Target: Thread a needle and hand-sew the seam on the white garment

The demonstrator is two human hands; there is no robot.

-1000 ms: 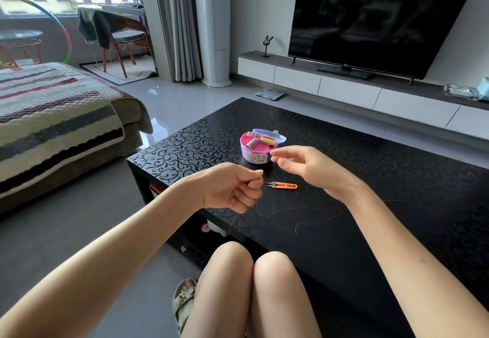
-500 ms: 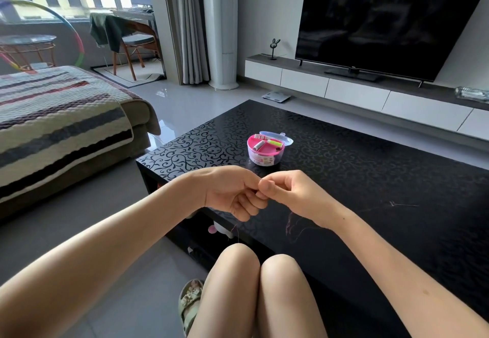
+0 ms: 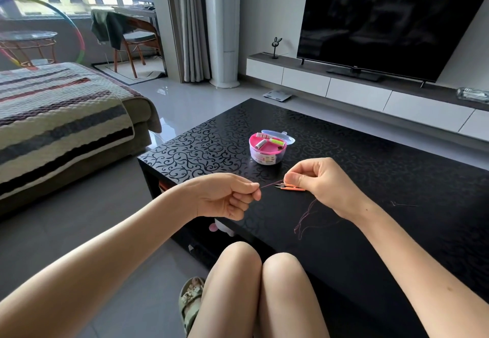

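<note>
A thin pink thread (image 3: 272, 183) stretches taut between my two hands above the black table (image 3: 397, 179). My left hand (image 3: 227, 196) pinches one end of it. My right hand (image 3: 320, 181) pinches the other part, and the loose rest of the thread (image 3: 307, 218) hangs down and curls on the table under my right wrist. Orange thread snips (image 3: 291, 187) lie on the table, partly hidden behind my right fingers. A needle (image 3: 404, 204) lies on the table to the right. No white garment is in view.
A round pink sewing box (image 3: 267, 150) with spools stands open on the table behind my hands. A sofa with a striped cover (image 3: 60, 123) is at the left. A TV (image 3: 383, 20) on a low cabinet stands beyond the table. My knees (image 3: 259, 266) are at the table's near edge.
My hands had come together, fingertips touching; now they have drawn apart with the thread pulled taut between them. The snips show again beside my right hand.
</note>
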